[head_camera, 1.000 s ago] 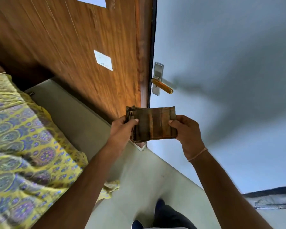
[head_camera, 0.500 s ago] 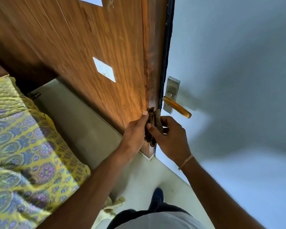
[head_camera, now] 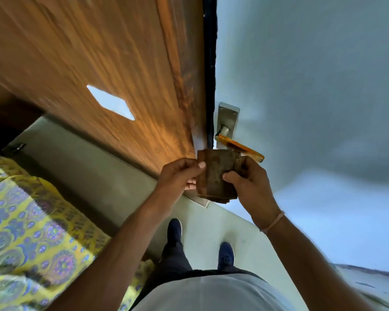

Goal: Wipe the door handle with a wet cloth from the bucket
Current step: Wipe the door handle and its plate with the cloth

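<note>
A folded brown cloth [head_camera: 216, 173] is held between both my hands, just below the door handle. My left hand [head_camera: 180, 176] pinches its left edge. Around its right side is my right hand [head_camera: 249, 182], thumb on the front. The amber lever handle [head_camera: 238, 148] sticks out from a silver plate [head_camera: 228, 117] on the pale blue door [head_camera: 312, 97]. The cloth's top edge overlaps the lever's underside in view; whether they touch I cannot tell. No bucket is in view.
A wooden panel [head_camera: 99, 63] with a white patch stands left of the door's dark edge [head_camera: 210, 63]. A yellow patterned bedspread [head_camera: 32, 232] fills the lower left. My dark shoes [head_camera: 174, 230] stand on the pale floor [head_camera: 207, 225] below the hands.
The cloth was spread wide, then bunched between the hands, and is now a folded pad held flat. I have come closer to the door, and the hands sit right under the handle.
</note>
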